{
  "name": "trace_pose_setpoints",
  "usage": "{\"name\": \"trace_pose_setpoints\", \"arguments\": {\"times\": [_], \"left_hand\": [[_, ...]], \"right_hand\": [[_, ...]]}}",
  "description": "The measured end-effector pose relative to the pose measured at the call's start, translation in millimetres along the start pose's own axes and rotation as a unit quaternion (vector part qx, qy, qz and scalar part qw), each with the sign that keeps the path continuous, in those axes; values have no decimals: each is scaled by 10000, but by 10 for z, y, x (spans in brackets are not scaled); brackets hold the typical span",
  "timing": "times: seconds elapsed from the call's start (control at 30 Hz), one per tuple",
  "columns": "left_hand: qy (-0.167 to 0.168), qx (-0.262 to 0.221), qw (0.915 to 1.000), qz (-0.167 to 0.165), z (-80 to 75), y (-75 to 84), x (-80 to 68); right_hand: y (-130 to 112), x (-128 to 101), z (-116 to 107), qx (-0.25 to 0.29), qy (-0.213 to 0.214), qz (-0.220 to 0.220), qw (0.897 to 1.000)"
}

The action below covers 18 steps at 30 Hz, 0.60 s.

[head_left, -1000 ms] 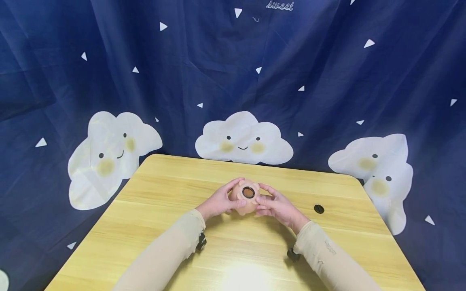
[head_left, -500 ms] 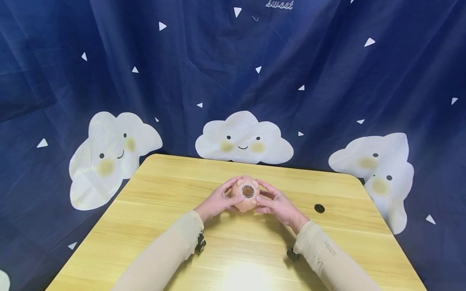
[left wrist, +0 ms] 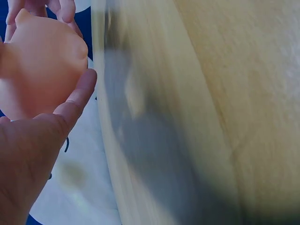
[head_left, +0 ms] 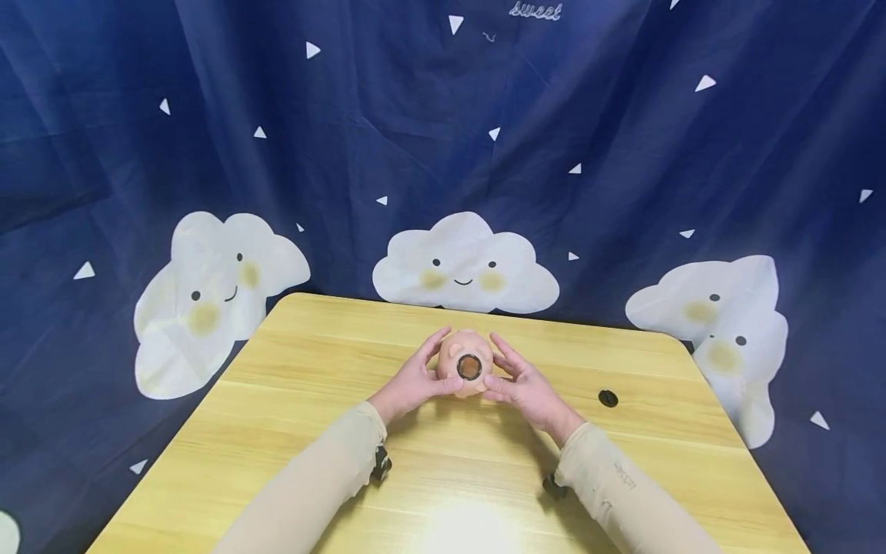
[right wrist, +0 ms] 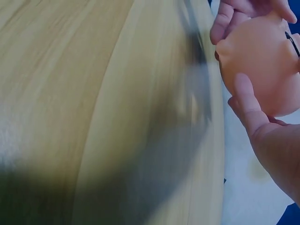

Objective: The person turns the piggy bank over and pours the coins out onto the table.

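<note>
A round peach-coloured soft toy [head_left: 454, 352] with small bumps and a black-ringed hole [head_left: 469, 367] facing me is held just above the middle of the wooden table [head_left: 311, 369]. My left hand [head_left: 414, 378] grips its left side, thumb below and fingers reaching over the top. My right hand [head_left: 523, 382] grips its right side the same way. The left wrist view shows the toy [left wrist: 40, 70] against the left hand [left wrist: 33, 154], its thumb lying along it. In the right wrist view the toy [right wrist: 262, 70] rests against the right hand [right wrist: 272, 140], with the other hand's fingertips on its far side.
A small black round cap [head_left: 607, 398] lies on the table to the right of my hands. A dark blue curtain [head_left: 443, 138] with white clouds hangs close behind the table's far edge. Both forearms wear beige sleeves.
The toy has tipped so its black-ringed hole faces me lower down. The fingers of both hands have stretched out further over its top. The cap has not moved.
</note>
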<state>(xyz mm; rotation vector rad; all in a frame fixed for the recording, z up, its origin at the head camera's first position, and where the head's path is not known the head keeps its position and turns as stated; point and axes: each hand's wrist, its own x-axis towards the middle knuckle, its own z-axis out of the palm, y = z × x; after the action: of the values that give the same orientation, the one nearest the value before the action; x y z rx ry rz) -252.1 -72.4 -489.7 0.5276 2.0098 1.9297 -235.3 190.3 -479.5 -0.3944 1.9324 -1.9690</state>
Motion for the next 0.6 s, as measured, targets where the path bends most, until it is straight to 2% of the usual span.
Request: {"name": "trace_pose_setpoints", "arguments": {"times": [0.23,0.47,0.6], "left_hand": [[-117,41,9999,72,14,29,-26],[-212,156,9996,37,43,42,-44],[-318,87,9994,76,43,42,-52]], "right_hand": [[15,20,41,-65,28,130,9999],[0,31,90,110,513,437,9977],[-2,24,95,187,605,464,9969]]}}
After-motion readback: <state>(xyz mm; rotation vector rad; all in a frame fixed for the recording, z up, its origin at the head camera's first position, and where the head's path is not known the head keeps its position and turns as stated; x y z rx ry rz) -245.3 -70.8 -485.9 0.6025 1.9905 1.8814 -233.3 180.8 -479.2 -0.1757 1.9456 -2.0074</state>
